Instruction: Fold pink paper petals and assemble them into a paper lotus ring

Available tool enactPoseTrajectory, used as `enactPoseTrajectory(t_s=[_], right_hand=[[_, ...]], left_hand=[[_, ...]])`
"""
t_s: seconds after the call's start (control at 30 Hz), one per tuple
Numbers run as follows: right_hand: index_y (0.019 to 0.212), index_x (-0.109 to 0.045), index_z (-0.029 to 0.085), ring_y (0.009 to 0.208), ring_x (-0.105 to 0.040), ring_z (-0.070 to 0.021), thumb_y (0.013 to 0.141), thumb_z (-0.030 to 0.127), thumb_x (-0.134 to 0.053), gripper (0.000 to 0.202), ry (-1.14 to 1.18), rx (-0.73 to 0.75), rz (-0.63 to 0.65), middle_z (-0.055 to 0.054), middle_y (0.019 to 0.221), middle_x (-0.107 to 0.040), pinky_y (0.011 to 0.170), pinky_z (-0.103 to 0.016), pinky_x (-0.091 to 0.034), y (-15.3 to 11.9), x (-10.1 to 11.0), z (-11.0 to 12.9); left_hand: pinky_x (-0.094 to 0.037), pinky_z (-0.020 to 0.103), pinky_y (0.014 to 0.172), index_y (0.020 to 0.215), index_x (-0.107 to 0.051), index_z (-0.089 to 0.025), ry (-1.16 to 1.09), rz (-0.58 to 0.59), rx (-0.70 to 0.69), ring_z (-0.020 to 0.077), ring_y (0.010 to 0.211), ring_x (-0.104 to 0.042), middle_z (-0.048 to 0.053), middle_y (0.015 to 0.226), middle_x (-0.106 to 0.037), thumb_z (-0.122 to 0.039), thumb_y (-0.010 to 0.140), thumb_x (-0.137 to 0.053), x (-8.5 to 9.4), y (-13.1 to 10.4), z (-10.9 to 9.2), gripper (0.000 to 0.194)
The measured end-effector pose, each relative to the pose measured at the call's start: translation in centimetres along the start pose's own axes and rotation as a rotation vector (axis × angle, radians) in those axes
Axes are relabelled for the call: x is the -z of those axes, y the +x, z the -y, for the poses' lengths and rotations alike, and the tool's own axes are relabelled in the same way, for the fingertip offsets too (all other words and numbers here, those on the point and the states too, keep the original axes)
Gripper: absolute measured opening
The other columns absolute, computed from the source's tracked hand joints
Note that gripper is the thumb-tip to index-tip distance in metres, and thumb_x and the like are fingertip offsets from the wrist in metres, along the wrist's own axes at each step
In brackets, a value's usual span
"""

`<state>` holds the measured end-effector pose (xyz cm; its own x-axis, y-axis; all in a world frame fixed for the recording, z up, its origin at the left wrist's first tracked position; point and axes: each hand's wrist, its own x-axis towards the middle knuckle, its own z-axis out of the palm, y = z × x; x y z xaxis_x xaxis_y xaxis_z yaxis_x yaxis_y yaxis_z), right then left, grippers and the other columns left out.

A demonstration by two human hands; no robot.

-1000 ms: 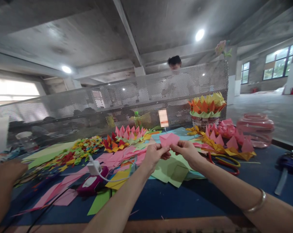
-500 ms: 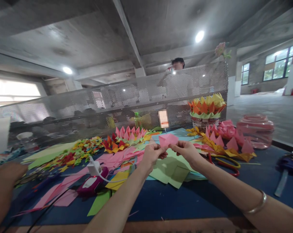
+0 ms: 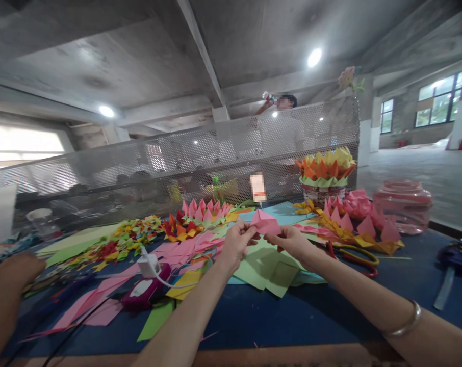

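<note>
A small pink folded paper (image 3: 265, 222) is held up above a stack of pale green sheets (image 3: 267, 270). My left hand (image 3: 236, 243) pinches its left side between thumb and fingers. At its lower right edge, my right hand (image 3: 293, 243) closes on it, with a silver bangle further down that arm. Loose pink strips (image 3: 185, 244) lie left of my left hand. Scissors with red and yellow handles (image 3: 359, 256) rest right of my right hand.
Another person's hand (image 3: 20, 275) is at the far left. A purple power socket (image 3: 147, 288) with a white plug and cables sits nearby. Paper flowers and a basket (image 3: 325, 193) stand behind, beside a clear jar (image 3: 402, 206). A perforated metal screen (image 3: 139, 158) crosses the back.
The pink paper has turned and its folded shape now looks more peaked. My fingers have shifted slightly on it. Behind the screen, the person has raised a bottle.
</note>
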<state>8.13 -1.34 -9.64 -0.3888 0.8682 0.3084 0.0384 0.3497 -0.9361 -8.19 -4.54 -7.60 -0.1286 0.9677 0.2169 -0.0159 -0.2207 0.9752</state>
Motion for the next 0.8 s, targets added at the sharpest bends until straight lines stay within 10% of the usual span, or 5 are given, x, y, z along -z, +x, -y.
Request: enactPoseTrajectory(t_s=[0.37,0.8], right_hand=[[0.111,-0.051,0.019,0.075,-0.058,-0.0149,0.075,0.050,-0.058,0.049,0.060,0.123,-0.160,-0.005,0.089,-0.062,0.061,-0.025,-0.045,0.2,0.2,0.9],[0.074,-0.057,0.016,0.057,-0.049,-0.0114,0.078,0.042,-0.054,0.026,-0.087,0.189,-0.077,0.001,0.061,-0.056,0.053,-0.023,-0.038,0.4,0.3,0.2]], left_hand=[[-0.046,0.021,0.053,0.076,-0.058,-0.014,0.215,0.010,-0.158,0.0102,0.051,-0.057,0.001,0.060,-0.062,-0.022,0.065,-0.066,0.0,0.2,0.6,0.015],[-0.048,0.026,0.065,0.077,-0.065,-0.011,-0.081,0.080,0.009,0.0117,0.062,-0.059,0.005,0.073,-0.065,-0.029,0.058,-0.076,0.2,-0.1,0.1,0.029]])
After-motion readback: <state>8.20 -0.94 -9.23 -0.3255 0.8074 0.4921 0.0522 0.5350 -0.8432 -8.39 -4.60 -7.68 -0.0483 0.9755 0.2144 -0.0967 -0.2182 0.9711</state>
